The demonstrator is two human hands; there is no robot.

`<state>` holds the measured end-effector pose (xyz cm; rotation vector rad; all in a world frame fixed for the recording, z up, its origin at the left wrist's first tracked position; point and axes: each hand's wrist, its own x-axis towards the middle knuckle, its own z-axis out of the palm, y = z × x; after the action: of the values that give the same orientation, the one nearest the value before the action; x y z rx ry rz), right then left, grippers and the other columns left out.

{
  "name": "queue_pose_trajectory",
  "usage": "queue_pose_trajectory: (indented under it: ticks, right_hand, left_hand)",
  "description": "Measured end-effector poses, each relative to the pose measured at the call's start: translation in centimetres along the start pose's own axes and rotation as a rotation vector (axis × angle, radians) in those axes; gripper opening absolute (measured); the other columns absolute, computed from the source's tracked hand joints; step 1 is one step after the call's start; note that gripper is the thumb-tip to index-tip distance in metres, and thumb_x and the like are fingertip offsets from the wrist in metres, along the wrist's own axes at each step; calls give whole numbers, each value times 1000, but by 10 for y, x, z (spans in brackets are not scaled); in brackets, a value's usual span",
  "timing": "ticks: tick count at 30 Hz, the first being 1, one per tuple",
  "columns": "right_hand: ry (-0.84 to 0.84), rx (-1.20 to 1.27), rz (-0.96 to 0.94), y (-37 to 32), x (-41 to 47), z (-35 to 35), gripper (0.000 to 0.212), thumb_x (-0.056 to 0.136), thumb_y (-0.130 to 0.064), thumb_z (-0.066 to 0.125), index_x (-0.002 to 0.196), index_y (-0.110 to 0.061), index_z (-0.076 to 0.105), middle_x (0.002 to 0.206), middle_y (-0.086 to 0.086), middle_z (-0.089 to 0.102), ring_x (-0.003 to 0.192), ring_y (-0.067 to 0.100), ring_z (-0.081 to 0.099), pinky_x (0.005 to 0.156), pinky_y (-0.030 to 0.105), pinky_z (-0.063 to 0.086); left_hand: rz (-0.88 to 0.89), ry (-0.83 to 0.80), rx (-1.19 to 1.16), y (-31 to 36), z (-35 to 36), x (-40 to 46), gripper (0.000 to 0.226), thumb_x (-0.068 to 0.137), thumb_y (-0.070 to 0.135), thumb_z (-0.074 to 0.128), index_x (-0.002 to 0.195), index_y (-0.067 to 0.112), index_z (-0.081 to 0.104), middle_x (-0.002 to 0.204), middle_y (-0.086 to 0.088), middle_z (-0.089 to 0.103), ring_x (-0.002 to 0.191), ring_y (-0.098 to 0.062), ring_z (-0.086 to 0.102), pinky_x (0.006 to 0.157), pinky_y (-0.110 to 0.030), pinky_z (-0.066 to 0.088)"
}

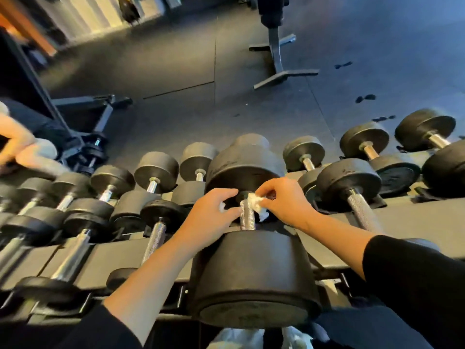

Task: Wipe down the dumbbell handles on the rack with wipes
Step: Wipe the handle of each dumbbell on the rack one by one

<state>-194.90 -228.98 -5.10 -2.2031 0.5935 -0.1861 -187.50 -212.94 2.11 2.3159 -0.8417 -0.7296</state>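
Note:
A large black dumbbell point(254, 278) lies on the rack point(415, 220) straight in front of me, its knurled steel handle point(247, 217) pointing away. My right hand point(281, 200) pinches a crumpled white wipe point(258, 204) against the handle's right side near the far head. My left hand point(214, 212) rests on the handle's left side, with a small bit of white wipe showing between its fingers. Both forearms come up from black sleeves.
Smaller dumbbells point(156, 172) fill the rack to the left, and more dumbbells point(352, 182) to the right. Another person's hand point(17, 152) shows at the far left. A bench frame point(279, 56) stands on the black rubber floor behind. White wipes point(239, 338) lie below the rack.

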Motion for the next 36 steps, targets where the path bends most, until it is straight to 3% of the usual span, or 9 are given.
queue_pose_trajectory:
  ticks: [5, 12, 17, 21, 23, 25, 28, 34, 36]
  right_hand:
    - [-77, 211, -7, 5, -11, 10, 10, 79, -10, 71, 88, -15, 73, 81, -5, 68, 71, 7, 61, 70, 21, 51]
    - [-372, 319, -37, 7, -27, -2, 12, 76, -9, 76, 81, -19, 73, 81, -7, 67, 76, 5, 63, 73, 17, 53]
    - [-80, 220, 99, 20, -7, -6, 6, 81, -15, 73, 85, -19, 72, 86, 0, 68, 79, 13, 61, 73, 28, 52]
    - [-49, 150, 127, 23, -9, 7, 8, 83, -19, 71, 89, -22, 66, 91, 0, 67, 83, 16, 61, 67, 24, 45]
    - [-43, 246, 134, 22, -11, 14, 12, 83, -13, 71, 88, -20, 63, 90, 1, 65, 86, 17, 61, 69, 23, 46]
    - [-56, 365, 129, 21, -12, 16, 15, 80, -9, 73, 86, -19, 64, 89, 1, 64, 86, 16, 61, 72, 22, 48]
    - [-135, 470, 144, 19, -16, 11, 17, 77, -4, 74, 83, -18, 66, 87, -1, 65, 87, 13, 62, 72, 20, 50]
    - [-539, 590, 214, 9, -36, -6, 21, 78, 6, 64, 68, -12, 68, 84, 5, 65, 77, 18, 64, 67, 29, 57]
    - [-529, 624, 276, 8, -35, -9, 23, 78, 7, 63, 67, -13, 68, 82, 10, 67, 74, 19, 64, 69, 34, 58]
  left_hand:
    - [-108, 76, 13, 10, 12, -5, 37, 94, 25, 54, 130, 24, 55, 132, 4, 52, 116, -21, 53, 103, -37, 40]
    - [-150, 110, 80, 22, 13, -5, 32, 97, 24, 49, 127, 22, 58, 126, 8, 53, 105, -14, 54, 95, -34, 45]
    - [-185, 57, 4, 27, 20, -7, 27, 99, 27, 44, 118, 27, 62, 108, 22, 53, 96, 5, 50, 91, -24, 39]
    - [-222, 69, -48, 20, 17, -7, 28, 96, 23, 51, 120, 28, 63, 121, 14, 57, 117, -6, 48, 87, -19, 39]
    - [-225, 55, -50, 18, 16, -7, 30, 95, 22, 52, 121, 31, 62, 126, 13, 54, 124, -8, 45, 94, -25, 39]
    - [-232, 29, -50, 19, 17, -8, 35, 95, 21, 50, 127, 34, 56, 133, 14, 48, 125, -6, 39, 84, -17, 39]
    - [-237, 24, -55, 20, 18, -6, 41, 96, 20, 49, 133, 36, 50, 137, 16, 44, 120, -1, 39, 71, -10, 35]
    - [-233, 24, -76, 15, 17, -3, 43, 95, 20, 49, 135, 37, 48, 140, 18, 44, 123, -1, 41, 69, -11, 38]
    - [-240, 31, -89, 13, 17, -3, 43, 95, 20, 49, 134, 38, 48, 141, 18, 44, 124, -3, 41, 70, -14, 40]
